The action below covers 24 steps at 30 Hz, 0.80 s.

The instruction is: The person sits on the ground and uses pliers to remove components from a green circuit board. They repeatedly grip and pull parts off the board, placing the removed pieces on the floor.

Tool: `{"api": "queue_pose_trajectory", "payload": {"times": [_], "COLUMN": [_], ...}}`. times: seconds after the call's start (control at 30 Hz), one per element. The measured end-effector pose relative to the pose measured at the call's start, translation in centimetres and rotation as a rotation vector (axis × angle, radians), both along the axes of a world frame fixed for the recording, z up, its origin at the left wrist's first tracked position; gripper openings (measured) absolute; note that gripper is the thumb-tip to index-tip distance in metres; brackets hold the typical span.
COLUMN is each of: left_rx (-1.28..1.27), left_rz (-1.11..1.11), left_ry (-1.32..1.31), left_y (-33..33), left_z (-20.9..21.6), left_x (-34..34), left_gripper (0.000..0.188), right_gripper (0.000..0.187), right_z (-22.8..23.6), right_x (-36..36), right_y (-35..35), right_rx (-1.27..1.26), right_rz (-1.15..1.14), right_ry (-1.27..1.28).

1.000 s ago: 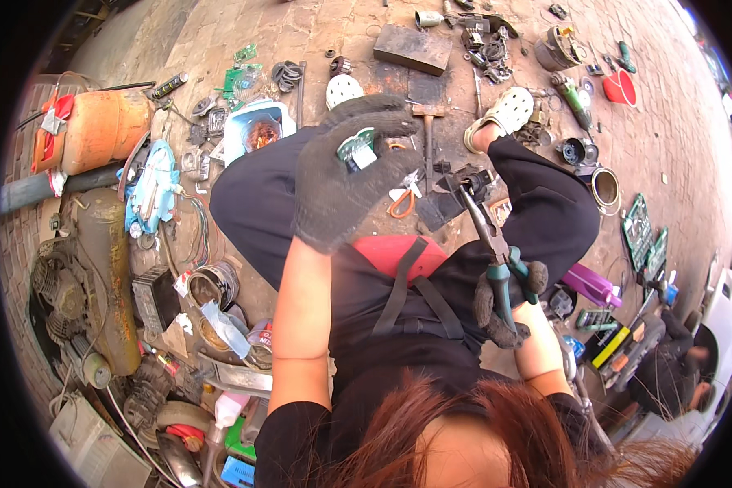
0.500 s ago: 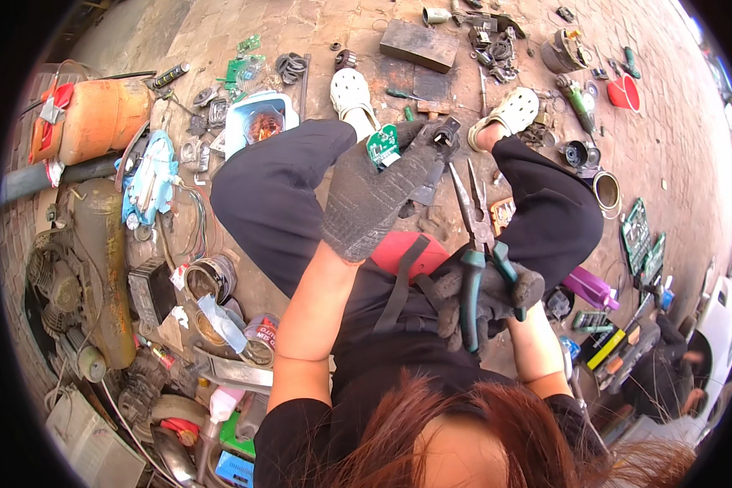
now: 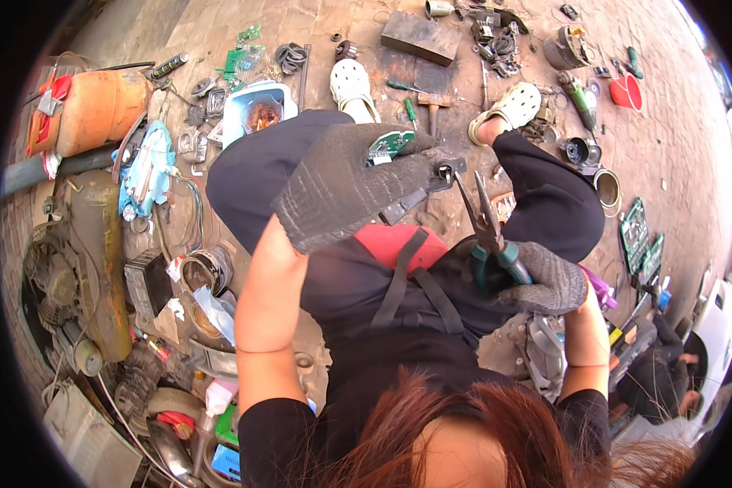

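My left hand, in a dark grey knit glove, is closed around a black plastic part with a socket-like end. A small green circuit board shows between its thumb and fingers; whether it is joined to the black part is hidden. My gloved right hand grips needle-nose pliers with dark teal handles. The jaws point away from me and stand slightly apart, their tips beside the black part's right end. Whether they touch it I cannot tell.
Before my feet lie a hammer and a dark metal block. A light blue basin stands beyond my left knee. An orange gas cylinder and scrap crowd the left; a red container and circuit boards lie right.
My left hand has come left and nearer, turning the board and black part. My right hand has shifted right and up; the pliers' handles and jaws have drawn closer together.
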<state>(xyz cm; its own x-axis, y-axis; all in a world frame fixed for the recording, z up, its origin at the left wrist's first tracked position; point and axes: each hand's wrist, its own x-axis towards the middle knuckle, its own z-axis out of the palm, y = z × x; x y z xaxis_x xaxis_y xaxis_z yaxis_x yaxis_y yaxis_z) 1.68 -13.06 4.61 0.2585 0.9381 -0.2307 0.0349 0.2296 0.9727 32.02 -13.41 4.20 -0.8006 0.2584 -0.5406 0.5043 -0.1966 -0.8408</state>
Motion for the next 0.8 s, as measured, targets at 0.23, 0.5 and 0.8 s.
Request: {"api": "queue_pose_trajectory", "payload": {"times": [0.23,0.5,0.8], "left_rx": [-0.057,0.283,-0.056], "left_rz": [-0.247,-0.561,-0.594], "left_ry": [0.027,0.339,0.328], "left_y": [1.2,2.5,3.2], "left_z": [-0.4,-0.6,-0.6], "left_x": [-1.7,-3.2,-2.6], "left_gripper": [0.030,0.025,0.030], "right_gripper": [0.058,0.058,0.052], "right_z": [2.8,4.3,3.5], "right_x": [0.2,-0.7,-1.0], "right_y": [1.4,2.4,3.0], "right_rx": [0.353,0.460,0.343], "right_rz": [0.107,0.206,0.148], "right_ry": [-0.035,-0.125,-0.118]}}
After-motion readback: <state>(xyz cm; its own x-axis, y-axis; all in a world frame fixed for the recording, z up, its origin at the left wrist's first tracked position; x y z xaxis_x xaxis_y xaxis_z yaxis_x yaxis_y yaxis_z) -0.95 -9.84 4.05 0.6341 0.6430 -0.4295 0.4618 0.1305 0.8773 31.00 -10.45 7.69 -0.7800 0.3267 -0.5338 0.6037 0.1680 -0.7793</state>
